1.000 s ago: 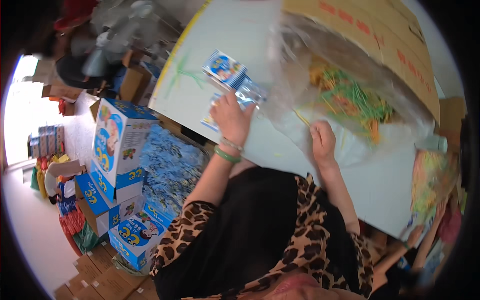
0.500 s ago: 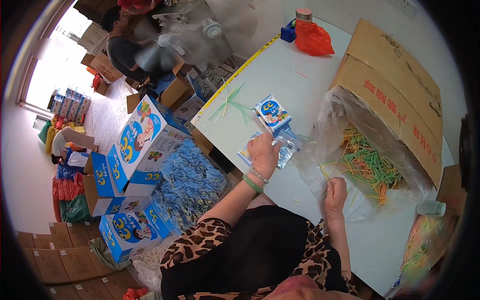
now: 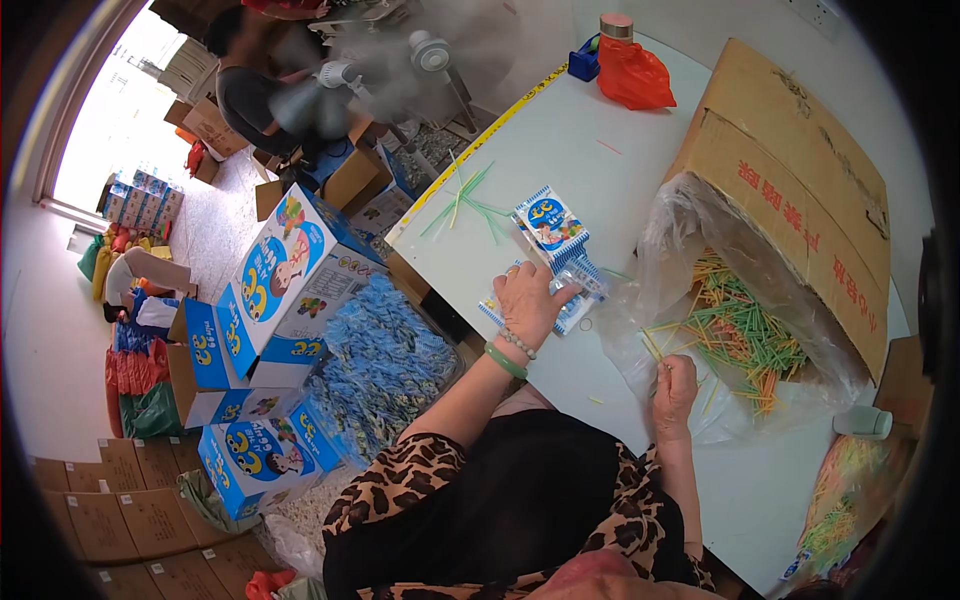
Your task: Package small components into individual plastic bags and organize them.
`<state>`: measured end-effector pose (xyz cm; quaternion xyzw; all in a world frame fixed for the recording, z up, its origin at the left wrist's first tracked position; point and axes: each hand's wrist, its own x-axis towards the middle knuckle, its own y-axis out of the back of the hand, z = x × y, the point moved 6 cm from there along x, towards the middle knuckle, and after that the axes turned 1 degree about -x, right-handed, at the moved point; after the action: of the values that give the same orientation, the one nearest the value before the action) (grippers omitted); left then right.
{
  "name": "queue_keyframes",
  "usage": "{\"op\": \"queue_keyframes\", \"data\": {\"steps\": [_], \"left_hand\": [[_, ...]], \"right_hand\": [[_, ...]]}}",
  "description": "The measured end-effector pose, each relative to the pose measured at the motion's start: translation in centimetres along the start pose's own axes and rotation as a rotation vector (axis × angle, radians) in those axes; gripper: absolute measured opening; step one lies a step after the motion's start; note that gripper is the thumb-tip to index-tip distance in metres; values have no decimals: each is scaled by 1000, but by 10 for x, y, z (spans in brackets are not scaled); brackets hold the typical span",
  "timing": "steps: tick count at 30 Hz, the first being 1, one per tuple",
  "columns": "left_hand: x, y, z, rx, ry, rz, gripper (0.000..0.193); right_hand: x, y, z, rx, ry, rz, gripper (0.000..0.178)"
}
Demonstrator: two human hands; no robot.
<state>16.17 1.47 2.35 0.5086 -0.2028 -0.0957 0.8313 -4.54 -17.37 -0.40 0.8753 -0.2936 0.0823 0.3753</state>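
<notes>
My left hand (image 3: 528, 302) rests palm down over several small blue-and-white printed packets (image 3: 550, 226), its thumb spread from the fingers. Some packets lie partly under the palm, while one at the far end of the group is in full view. Close to the carton, my right hand (image 3: 673, 392) is closed, pinching thin yellow plastic sticks (image 3: 652, 346) that jut out past the fingertips. Right of it, many green, yellow and orange sticks (image 3: 745, 330) spill within a clear plastic liner (image 3: 668, 225) from a tipped brown carton (image 3: 790, 190).
Loose green sticks (image 3: 470, 208) lie on the white table (image 3: 450, 280). At its far end is a red bag (image 3: 636, 78) around a lidded container. Left of the table, a bin of blue packets (image 3: 385, 345) stands beside printed boxes (image 3: 290, 270). A person (image 3: 250, 95) works beyond, near fans.
My left thumb has spread away from the fingers over the packets. The right hand stays nearly in place with the sticks. The whole view has shifted slightly.
</notes>
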Motion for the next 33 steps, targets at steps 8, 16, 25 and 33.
{"op": "queue_keyframes", "data": {"steps": [8, 16, 25, 33], "left_hand": [[7, -11, -14, -137, 110, -49, 31], [-1, 0, -7, 154, -123, 118, 18], [-18, 48, 23, -202, -298, 370, 17], [-40, -34, 77, -1518, 215, -466, 6]], "right_hand": [[3, -2, 0, -11, 0, 8, 11], [2, -1, -3, 3, -11, 65, 17], [-13, 11, 18, 79, -151, 76, 18], [26, -9, -27, 912, -763, -149, 33]]}}
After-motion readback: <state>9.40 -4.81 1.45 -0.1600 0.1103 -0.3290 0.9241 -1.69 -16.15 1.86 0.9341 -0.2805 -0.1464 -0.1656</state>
